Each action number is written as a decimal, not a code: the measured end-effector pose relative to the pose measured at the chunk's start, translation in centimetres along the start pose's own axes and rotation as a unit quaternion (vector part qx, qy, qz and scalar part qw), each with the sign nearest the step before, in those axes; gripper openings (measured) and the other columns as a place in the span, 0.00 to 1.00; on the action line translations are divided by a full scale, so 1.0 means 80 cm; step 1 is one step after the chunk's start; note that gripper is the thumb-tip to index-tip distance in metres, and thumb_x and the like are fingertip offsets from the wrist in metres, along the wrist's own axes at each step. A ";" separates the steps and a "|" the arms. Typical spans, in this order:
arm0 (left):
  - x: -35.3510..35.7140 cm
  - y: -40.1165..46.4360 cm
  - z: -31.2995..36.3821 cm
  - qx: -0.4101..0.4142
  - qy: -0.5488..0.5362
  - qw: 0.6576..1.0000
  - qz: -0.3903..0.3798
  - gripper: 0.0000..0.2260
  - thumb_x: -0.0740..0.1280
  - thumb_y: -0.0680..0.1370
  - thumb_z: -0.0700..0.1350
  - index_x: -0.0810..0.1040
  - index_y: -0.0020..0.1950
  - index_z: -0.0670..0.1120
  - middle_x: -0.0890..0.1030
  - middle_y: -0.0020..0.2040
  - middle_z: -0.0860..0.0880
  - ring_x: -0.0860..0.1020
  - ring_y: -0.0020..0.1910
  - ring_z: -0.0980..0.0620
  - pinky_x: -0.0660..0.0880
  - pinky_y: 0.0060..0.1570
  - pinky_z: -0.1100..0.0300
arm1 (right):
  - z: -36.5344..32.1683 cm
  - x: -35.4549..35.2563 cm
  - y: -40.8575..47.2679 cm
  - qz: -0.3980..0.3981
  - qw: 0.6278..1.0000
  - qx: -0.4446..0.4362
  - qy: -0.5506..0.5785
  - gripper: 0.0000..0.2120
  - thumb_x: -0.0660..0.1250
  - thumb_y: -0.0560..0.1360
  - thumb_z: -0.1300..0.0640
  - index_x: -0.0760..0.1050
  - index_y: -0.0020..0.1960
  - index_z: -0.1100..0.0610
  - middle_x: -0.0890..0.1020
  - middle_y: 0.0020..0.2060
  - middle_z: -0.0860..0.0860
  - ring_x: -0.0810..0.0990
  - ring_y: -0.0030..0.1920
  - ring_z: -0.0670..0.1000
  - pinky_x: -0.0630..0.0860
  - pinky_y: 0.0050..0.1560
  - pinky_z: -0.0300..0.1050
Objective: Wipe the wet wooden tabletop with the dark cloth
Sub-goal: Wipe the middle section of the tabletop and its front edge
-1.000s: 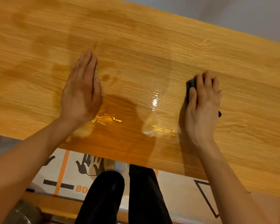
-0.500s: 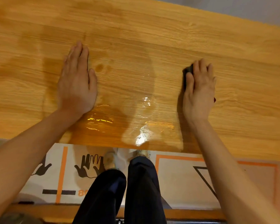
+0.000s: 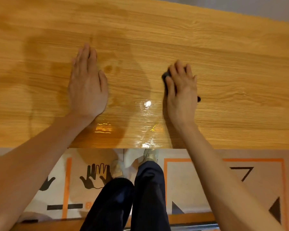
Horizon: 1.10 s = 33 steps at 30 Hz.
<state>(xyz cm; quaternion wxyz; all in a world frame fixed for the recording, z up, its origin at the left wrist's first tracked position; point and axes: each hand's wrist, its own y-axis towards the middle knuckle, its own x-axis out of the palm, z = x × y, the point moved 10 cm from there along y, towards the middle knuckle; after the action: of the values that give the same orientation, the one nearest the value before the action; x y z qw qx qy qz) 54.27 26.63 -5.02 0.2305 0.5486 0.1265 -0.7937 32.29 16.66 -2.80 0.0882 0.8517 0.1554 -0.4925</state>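
Note:
The wooden tabletop (image 3: pixel 223 67) fills the upper part of the head view. A shiny wet patch (image 3: pixel 145 114) lies near its front edge, between my hands. My right hand (image 3: pixel 182 92) presses flat on the dark cloth (image 3: pixel 165 75), which is almost wholly hidden; only a bit shows by the index finger and a tip at the hand's right side. My left hand (image 3: pixel 88 84) lies flat on the wood, palm down, fingers together, holding nothing.
The table's front edge (image 3: pixel 240 148) runs across the middle of the view. Below it are my dark trouser legs (image 3: pixel 132 197), light shoes, and a floor sheet (image 3: pixel 198 180) printed with orange lines, black hand prints and triangles.
My right hand with the cloth has slid left, closer to the wet patch. The left hand has stayed flat in place. The view has tilted down, showing more floor.

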 end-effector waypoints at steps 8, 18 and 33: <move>-0.001 0.000 0.001 0.002 -0.041 0.999 -0.021 0.25 0.50 0.87 0.46 0.52 0.82 0.39 0.51 0.84 0.42 0.49 0.83 0.47 0.44 0.82 0.53 | -0.054 0.024 -0.077 -0.072 0.987 -0.139 -0.028 0.17 0.59 0.81 0.58 0.71 0.70 0.58 0.69 0.72 0.53 0.61 0.75 0.55 0.53 0.77 0.54; -0.027 -0.062 -0.046 0.072 -0.041 0.993 -0.083 0.27 0.53 0.85 0.48 0.54 0.82 0.38 0.53 0.83 0.43 0.50 0.83 0.47 0.45 0.81 0.53 | -0.077 0.040 0.019 -0.015 0.994 -0.071 -0.077 0.19 0.51 0.84 0.55 0.64 0.74 0.55 0.62 0.76 0.50 0.53 0.78 0.52 0.44 0.77 0.50; -0.019 -0.057 -0.051 0.086 -0.006 0.995 -0.056 0.27 0.49 0.85 0.49 0.55 0.82 0.38 0.54 0.83 0.43 0.53 0.82 0.47 0.49 0.81 0.51 | -0.117 0.053 0.014 -0.009 0.997 -0.068 -0.034 0.12 0.57 0.80 0.65 0.74 0.61 0.64 0.75 0.64 0.59 0.68 0.70 0.60 0.59 0.74 0.52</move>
<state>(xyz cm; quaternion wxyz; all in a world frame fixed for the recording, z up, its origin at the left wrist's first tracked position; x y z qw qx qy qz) 55.75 32.76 -5.38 0.1384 0.5535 0.0867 -0.8166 42.22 19.22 -1.81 0.1470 0.8250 0.1934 -0.5102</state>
